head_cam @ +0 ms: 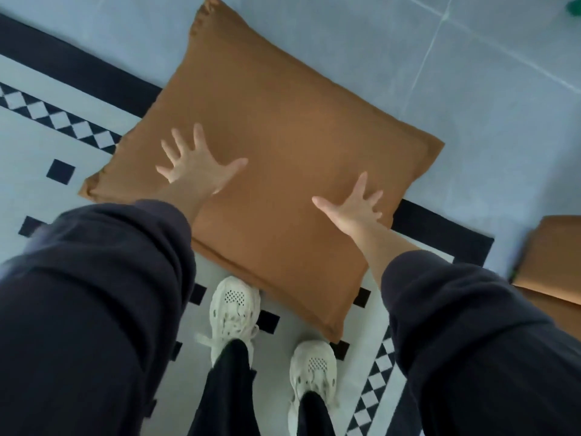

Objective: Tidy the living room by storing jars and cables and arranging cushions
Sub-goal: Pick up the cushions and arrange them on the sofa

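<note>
Head view: a large brown cushion (292, 130) lies flat on the floor, turned like a diamond. Its near half covers a corner of a black-and-white rug (63, 121), and its far half rests on grey-blue tiles (471, 99).

Both hands reach down over it from dark sleeves (94, 294). The left hand (198, 165) is over the cushion's left part, fingers straight and fanned wide, thumb pointing to the right. The right hand (355, 209) is over the cushion's right side near its edge, also with fingers spread and thumb out to the left. Neither hand curls round the fabric. The palms face the cushion, but I cannot tell whether they press on it or hang just above it.

Two pale shoes (234, 309) stand on the rug below the cushion's near edge. The toe of the left one is right at that edge.

A second brown cushion (553, 262) shows at the right border, apart from the first. A small green shape (573, 7) sits in the top right corner, too cut off to identify.
</note>
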Motion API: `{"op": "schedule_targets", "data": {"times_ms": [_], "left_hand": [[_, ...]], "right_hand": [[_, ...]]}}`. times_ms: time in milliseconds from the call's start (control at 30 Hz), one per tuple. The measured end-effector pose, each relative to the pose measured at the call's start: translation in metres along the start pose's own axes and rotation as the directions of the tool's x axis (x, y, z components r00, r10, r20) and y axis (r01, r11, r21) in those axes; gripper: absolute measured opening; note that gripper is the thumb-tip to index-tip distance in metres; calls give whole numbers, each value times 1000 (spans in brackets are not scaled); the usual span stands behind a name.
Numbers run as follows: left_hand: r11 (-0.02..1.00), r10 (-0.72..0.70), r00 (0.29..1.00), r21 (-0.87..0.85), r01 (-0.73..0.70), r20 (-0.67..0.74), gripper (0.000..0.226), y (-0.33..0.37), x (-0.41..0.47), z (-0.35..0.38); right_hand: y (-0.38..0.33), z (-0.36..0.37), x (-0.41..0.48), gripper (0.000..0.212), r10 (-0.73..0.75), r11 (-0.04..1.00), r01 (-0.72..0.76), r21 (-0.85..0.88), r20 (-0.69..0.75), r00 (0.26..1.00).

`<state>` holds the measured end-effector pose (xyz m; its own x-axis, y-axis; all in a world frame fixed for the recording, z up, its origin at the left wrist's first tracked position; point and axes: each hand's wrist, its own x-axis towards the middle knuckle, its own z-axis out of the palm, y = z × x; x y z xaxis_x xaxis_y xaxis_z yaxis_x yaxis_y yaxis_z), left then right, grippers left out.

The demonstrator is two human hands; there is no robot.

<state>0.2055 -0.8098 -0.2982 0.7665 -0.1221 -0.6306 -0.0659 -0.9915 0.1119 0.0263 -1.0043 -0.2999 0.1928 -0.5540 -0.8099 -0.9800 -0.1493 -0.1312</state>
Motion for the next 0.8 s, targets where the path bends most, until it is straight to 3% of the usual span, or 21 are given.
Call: {"op": "schedule_targets", "data": {"times_ms": [100, 167, 300, 433, 567, 800], "left_hand": [[998, -59, 993, -38, 55, -100, 123, -4, 53, 11], [995, -96, 984, -33, 92, -153, 128, -6, 82, 19], [989, 26, 964, 148, 14, -264, 108, 9, 110, 21], [947, 213, 939, 296, -129, -270, 62, 18, 121, 8], [946, 292, 906, 229, -228, -305, 53, 13, 110, 13], [980, 192, 935, 98, -171, -297, 47, 23, 28, -24]], "right_hand": [[-16, 11, 43, 125, 114, 990, -109, 89, -58, 992], [-22, 18, 66, 128, 160, 986, -157, 48, -90, 983], [-33, 17, 94, 122, 180, 981, -192, -40, -198, 963], [-28, 12, 101, 85, -51, 976, -12, -215, -284, 957], [-11, 21, 96, 44, -333, 916, 226, -330, -317, 888], [11, -1, 19, 40, -328, 945, 295, -145, -363, 872]]}}
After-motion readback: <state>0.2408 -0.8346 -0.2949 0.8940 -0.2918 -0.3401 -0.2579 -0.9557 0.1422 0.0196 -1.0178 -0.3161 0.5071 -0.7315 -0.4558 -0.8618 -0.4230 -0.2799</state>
